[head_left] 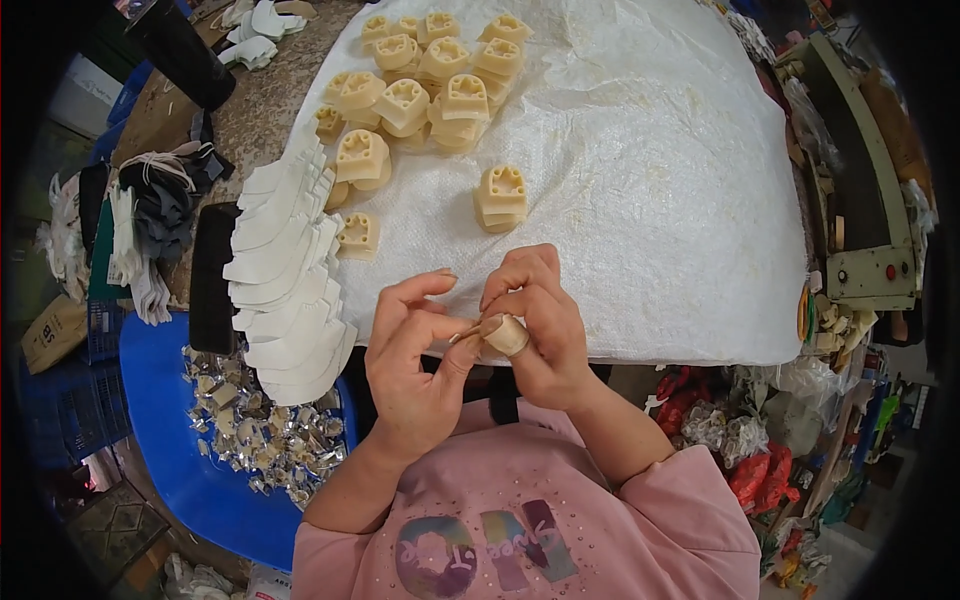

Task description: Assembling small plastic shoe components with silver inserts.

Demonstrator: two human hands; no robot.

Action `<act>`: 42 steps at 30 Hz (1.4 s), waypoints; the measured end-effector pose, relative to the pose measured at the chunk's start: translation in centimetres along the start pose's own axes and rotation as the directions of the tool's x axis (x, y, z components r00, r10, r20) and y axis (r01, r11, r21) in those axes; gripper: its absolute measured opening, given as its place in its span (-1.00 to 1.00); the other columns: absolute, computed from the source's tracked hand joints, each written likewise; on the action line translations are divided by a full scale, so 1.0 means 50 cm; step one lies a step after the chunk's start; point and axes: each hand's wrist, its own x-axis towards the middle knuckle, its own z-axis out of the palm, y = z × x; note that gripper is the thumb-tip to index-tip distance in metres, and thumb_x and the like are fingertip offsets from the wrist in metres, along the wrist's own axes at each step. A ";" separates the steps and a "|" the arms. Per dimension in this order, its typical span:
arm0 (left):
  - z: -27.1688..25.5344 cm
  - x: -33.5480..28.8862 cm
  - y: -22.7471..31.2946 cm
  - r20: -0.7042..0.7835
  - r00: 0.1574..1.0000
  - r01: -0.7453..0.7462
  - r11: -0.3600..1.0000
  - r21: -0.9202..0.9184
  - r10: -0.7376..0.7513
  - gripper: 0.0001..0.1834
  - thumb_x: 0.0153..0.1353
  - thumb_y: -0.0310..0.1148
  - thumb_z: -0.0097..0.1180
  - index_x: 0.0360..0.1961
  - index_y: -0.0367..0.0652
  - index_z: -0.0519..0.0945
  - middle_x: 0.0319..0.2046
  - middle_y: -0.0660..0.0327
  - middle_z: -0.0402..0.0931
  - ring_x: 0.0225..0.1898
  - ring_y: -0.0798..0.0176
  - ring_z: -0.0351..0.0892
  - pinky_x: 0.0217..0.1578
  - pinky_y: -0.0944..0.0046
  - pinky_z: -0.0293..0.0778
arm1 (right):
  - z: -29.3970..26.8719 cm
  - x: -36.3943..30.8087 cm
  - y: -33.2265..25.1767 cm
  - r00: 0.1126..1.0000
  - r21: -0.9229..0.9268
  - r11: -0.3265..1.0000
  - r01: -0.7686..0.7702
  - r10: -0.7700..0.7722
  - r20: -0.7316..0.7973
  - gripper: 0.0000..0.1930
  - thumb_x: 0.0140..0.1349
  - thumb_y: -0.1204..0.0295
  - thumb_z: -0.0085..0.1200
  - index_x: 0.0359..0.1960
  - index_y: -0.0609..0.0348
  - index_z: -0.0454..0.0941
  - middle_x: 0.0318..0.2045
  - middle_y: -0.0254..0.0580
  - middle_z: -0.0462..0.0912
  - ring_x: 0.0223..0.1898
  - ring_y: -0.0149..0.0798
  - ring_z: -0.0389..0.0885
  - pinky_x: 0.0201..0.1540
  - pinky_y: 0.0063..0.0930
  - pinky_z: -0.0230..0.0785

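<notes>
My left hand (415, 365) and my right hand (545, 320) meet at the table's near edge, in front of my chest. The left thumb and forefinger pinch a small, thin piece whose kind I cannot make out. My right fingers are curled in at the same spot, and what they hold is hidden. A beige wrap (506, 336) covers the right thumb. Just beyond the hands stands a short stack of beige, horseshoe-shaped blocks (501, 200) with holes in their tops. To the left, a long fanned row of white curved sheet pieces (290, 290) overlaps along the table edge.
More beige blocks (403, 105) crowd the far left of the white woven sheet (650, 180). A blue tub (220, 500) of shiny scraps sits at lower left. A dark cylinder (180, 50) stands far left. Beyond the table's right side is a greenish metal frame (865, 170).
</notes>
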 end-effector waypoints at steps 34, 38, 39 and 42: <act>0.018 -0.024 0.005 0.247 0.948 0.299 0.829 -0.472 -0.201 -0.27 0.36 0.07 -0.39 0.28 -0.38 0.00 -0.02 0.02 0.32 -0.08 0.29 0.39 -0.07 0.34 0.33 | 0.000 0.023 -0.012 0.666 0.566 0.355 -0.744 0.470 0.579 -0.82 0.31 0.34 -0.05 -0.19 0.18 0.45 -0.22 -0.17 0.43 -0.66 -0.55 0.43 -0.74 -0.75 0.28; 0.021 -0.032 0.008 0.205 0.966 0.214 0.934 -0.287 -0.158 -0.28 0.36 0.05 -0.40 0.24 -0.43 0.06 0.03 -0.01 0.27 -0.03 0.29 0.35 -0.03 0.34 0.30 | 0.025 -0.001 -0.015 0.835 0.644 0.531 -0.551 0.353 0.422 -0.83 0.31 0.32 -0.05 -0.29 0.17 0.42 -0.23 -0.22 0.43 -0.65 -0.54 0.44 -0.77 -0.73 0.28; 0.021 -0.036 0.008 0.188 0.967 0.220 0.932 -0.288 -0.170 -0.29 0.36 0.05 -0.40 0.22 -0.44 0.08 0.03 -0.02 0.27 -0.03 0.29 0.34 -0.03 0.35 0.29 | 0.016 0.002 -0.023 0.785 0.579 0.531 -0.619 0.392 0.480 -0.83 0.31 0.32 -0.06 -0.26 0.16 0.44 -0.20 -0.22 0.44 -0.54 -0.46 0.49 -0.58 -0.67 0.40; 0.027 -0.030 0.007 0.129 0.977 0.202 0.930 -0.306 -0.170 -0.33 0.37 0.01 -0.38 0.19 -0.44 0.12 0.03 -0.01 0.27 -0.04 0.31 0.34 -0.03 0.36 0.28 | 0.049 -0.019 -0.012 0.913 0.610 0.679 -0.409 0.309 0.268 -0.80 0.33 0.35 -0.10 -0.12 0.16 0.45 -0.15 -0.19 0.42 -0.32 -0.33 0.50 -0.26 -0.51 0.41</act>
